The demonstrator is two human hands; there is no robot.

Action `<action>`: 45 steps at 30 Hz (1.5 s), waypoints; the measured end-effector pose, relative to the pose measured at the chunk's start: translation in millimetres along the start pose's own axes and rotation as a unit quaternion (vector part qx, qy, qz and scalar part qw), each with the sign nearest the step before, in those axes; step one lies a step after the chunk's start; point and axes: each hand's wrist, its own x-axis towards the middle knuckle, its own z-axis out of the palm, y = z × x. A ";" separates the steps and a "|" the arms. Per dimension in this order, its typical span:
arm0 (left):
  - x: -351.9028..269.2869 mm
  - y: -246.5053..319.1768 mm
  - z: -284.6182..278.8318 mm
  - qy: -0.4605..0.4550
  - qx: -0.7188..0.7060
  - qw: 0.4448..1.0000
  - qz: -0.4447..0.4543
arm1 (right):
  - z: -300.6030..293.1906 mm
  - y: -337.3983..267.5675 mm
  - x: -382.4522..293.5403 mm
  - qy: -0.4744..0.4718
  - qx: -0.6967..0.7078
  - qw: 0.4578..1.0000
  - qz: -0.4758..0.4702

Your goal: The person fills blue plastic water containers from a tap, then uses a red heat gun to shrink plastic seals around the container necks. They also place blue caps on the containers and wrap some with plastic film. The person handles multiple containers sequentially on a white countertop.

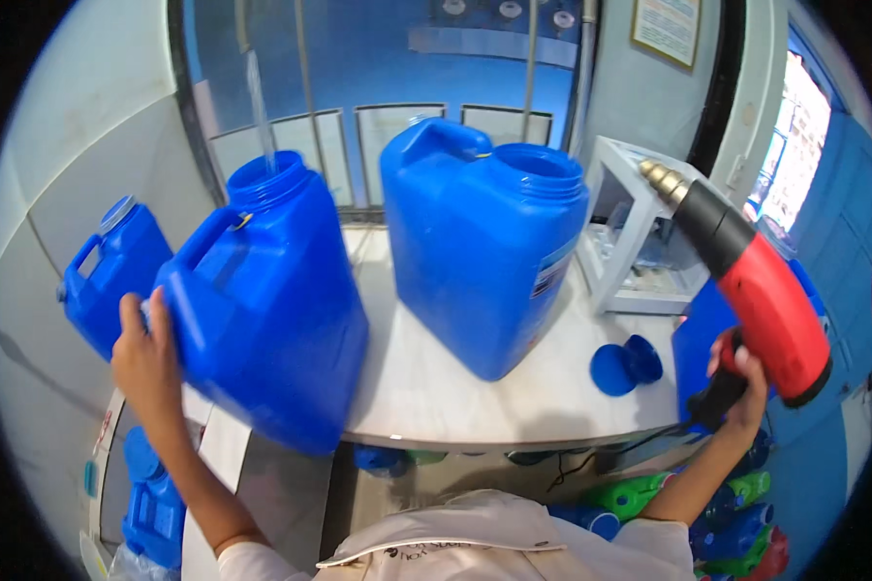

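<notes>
My left hand (pixel 145 345) grips the upper left corner of a blue plastic water jug (pixel 283 319), its fingers around what looks like a small cap. A stream of water (pixel 258 102) falls from a pipe above into that jug's open wide mouth. My right hand (pixel 743 385) holds a red and black heat gun (pixel 770 305) by its dark handle, its stepped metal nozzle pointing up and left. Between my hands a second blue jug (pixel 472 269) stands uncapped on the white counter (pixel 407 407). Two blue lids (pixel 623 367) lie right of it.
A smaller blue jug (pixel 116 276) stands at the far left. A white-framed clear box (pixel 643 240) sits at the back right, beside another blue container (pixel 701 348). A black cord (pixel 618 444) hangs below the heat gun. Several coloured bottles (pixel 734 523) are below the counter on the right.
</notes>
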 end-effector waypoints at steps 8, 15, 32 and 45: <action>6.8 -30.5 15.6 -0.003 -0.131 0.990 0.056 | -85.9 73.4 282.8 0.063 -0.448 0.891 -0.033; -37.3 2.6 14.1 0.081 -0.153 0.983 -0.059 | -60.1 160.5 407.8 -0.057 -0.700 0.709 -0.070; -228.5 66.2 102.5 0.103 -0.425 0.853 -0.285 | 321.7 112.6 43.3 -0.409 0.306 0.860 -0.008; -171.5 -15.9 144.2 0.077 -0.541 0.799 -0.251 | 461.6 201.5 25.9 -0.266 0.261 0.897 0.237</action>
